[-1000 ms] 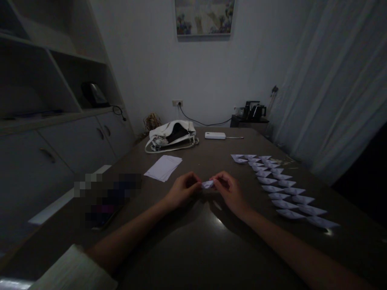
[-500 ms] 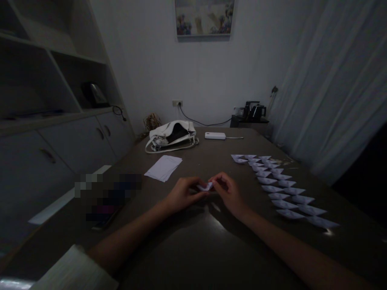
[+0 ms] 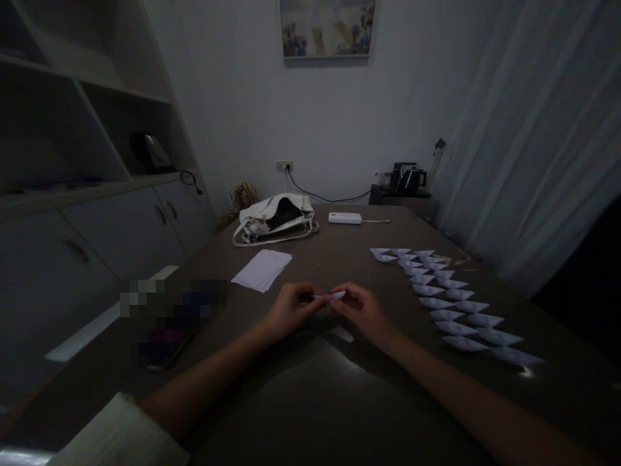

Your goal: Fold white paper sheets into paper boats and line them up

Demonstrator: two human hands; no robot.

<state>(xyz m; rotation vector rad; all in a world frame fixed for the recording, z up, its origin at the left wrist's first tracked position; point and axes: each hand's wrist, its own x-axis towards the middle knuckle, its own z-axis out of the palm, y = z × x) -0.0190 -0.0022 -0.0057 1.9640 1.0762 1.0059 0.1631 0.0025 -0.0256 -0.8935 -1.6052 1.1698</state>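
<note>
Between my two hands, just above the middle of the table, is a small folded piece of white paper (image 3: 338, 295). My left hand (image 3: 294, 309) pinches its left end between thumb and fingers. My right hand (image 3: 361, 310) pinches the right part, and the fingertips of both hands almost meet. Much of the paper is hidden behind the fingers. Off to the right stand rows of folded paper boats (image 3: 434, 303). A stack of white paper sheets (image 3: 262, 270) lies beyond my left hand.
A white handbag (image 3: 276, 217) lies at the far side of the table (image 3: 310, 401), with a white power bank (image 3: 345, 218) and its short cable beside it. At the left edge is a blurred-out dark object (image 3: 179, 323). Kettles (image 3: 410, 180) stand in the back right corner.
My fingertips have drawn closer together on the paper, and the right hand's fingers have shifted slightly down and left. The paper looks flatter and narrower. The boats and sheets stay put.
</note>
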